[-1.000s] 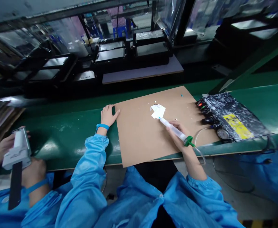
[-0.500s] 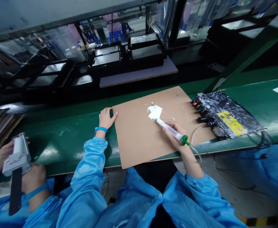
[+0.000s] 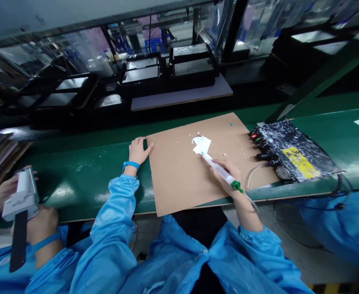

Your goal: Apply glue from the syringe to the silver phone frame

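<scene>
A brown cardboard sheet (image 3: 179, 175) lies on the green belt (image 3: 84, 179) in front of me. My right hand (image 3: 228, 173) is shut on a clear syringe (image 3: 217, 168) with a green end cap and a thin hose; its tip rests by a white patch of paper and glue (image 3: 201, 144) on the cardboard. My left hand (image 3: 138, 150), with a blue wrist strap, lies flat with fingers apart on the cardboard's left edge and holds nothing.
A black glue-spattered control box (image 3: 292, 153) with a yellow label sits right of the cardboard. Dark trays (image 3: 170, 69) on a grey board stand behind the belt. At the left, another person's hands (image 3: 41, 224) hold a white and black device (image 3: 21, 200).
The syringe and my right hand have shifted only slightly beside the white patch. My left hand stays on the cardboard's edge. The view has wobbled a little.
</scene>
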Available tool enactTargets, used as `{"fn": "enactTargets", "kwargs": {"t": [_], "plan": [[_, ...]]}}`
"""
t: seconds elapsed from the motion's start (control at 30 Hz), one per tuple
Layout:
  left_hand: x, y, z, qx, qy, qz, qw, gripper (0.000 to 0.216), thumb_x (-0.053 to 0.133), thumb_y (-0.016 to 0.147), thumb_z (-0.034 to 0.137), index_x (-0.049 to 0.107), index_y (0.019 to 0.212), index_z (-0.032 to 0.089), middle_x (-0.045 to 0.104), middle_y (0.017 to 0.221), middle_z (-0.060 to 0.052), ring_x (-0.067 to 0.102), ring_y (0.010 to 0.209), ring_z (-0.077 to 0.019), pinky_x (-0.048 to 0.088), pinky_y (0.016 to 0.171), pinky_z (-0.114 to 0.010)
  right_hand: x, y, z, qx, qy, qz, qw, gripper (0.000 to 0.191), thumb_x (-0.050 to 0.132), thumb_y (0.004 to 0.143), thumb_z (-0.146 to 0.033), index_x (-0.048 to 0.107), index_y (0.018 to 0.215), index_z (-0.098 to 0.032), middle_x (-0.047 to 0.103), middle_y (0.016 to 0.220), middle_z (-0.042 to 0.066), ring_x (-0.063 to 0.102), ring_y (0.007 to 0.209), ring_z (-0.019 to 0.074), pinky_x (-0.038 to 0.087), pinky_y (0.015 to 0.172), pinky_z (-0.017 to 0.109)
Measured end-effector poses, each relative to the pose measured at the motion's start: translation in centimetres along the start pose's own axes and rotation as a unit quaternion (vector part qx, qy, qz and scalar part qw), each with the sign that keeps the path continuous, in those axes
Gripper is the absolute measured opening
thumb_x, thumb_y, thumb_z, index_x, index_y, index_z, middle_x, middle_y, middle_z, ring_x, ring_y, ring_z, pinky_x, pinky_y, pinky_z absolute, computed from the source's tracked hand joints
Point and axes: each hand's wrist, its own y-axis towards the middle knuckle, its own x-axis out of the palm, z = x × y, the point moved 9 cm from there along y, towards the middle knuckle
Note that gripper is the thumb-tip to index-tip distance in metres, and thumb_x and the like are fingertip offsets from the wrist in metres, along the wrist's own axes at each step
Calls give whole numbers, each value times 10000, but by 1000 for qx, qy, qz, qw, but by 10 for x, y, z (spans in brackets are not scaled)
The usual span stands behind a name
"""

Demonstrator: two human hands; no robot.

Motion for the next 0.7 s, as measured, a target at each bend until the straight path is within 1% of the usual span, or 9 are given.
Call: {"fn": "enactTargets", "kwargs": {"t": [0.1, 0.23, 0.33, 0.43, 0.53, 0.6, 0.7], "plan": [[0, 0, 0, 0, 5, 1, 1000, 576, 532, 1057, 608, 601, 1463, 206, 621, 1562, -196, 540, 1472, -416, 458, 1213, -561, 1, 1, -4, 8, 2, -17, 1000, 316, 757, 986, -503, 822, 1174, -258, 782, 977, 68, 690, 756, 212, 564, 717, 364], [-2, -1, 1, -4, 8, 0, 1000, 569, 523, 1057, 602, 598, 1464, 211, 621, 1565, -194, 540, 1473, -412, 463, 1210, -557, 1, 0, 1, 46, 3, -20, 999, 373, 759, 968, -565, 806, 1171, -256, 817, 1098, 97, 721, 809, 236, 600, 762, 389], [-3, -1, 3, -11, 10, -4, 1000, 557, 529, 1054, 591, 597, 1463, 220, 622, 1566, -187, 538, 1479, -406, 462, 1218, -557, 4, -2, 8, 66, 6, -20, 998, 423, 766, 954, -606, 801, 1177, -249, 827, 1082, 99, 725, 798, 240, 612, 751, 395], [-4, -2, 5, -10, 14, -8, 1000, 560, 528, 1053, 587, 599, 1464, 215, 622, 1572, -184, 538, 1482, -402, 463, 1226, -553, 6, -4, 15, 86, 18, -8, 996, 463, 776, 947, -628, 800, 1197, -238, 827, 1121, 109, 738, 839, 247, 617, 758, 396], [-3, -2, 3, -7, 22, -5, 1000, 572, 529, 1044, 592, 602, 1464, 210, 621, 1573, -186, 545, 1468, -417, 468, 1226, -576, 5, -7, 18, 113, 30, 0, 993, 502, 778, 948, -653, 796, 1208, -223, 818, 1060, 104, 721, 806, 244, 614, 747, 400], [-1, -2, -1, -6, 26, -1, 1000, 586, 533, 1033, 605, 604, 1462, 213, 625, 1566, -188, 555, 1449, -436, 473, 1217, -607, 4, -8, 13, 116, 43, -12, 992, 501, 767, 967, -643, 793, 1222, -212, 811, 1056, 98, 730, 835, 252, 624, 789, 408], [4, 2, -8, -2, 23, 9, 1000, 604, 526, 1027, 638, 610, 1450, 214, 636, 1541, -197, 565, 1430, -457, 489, 1192, -639, 4, -7, 6, 108, 53, -30, 992, 468, 747, 996, -609, 785, 1249, -216, 811, 1126, 99, 746, 905, 254, 635, 871, 417]]}}
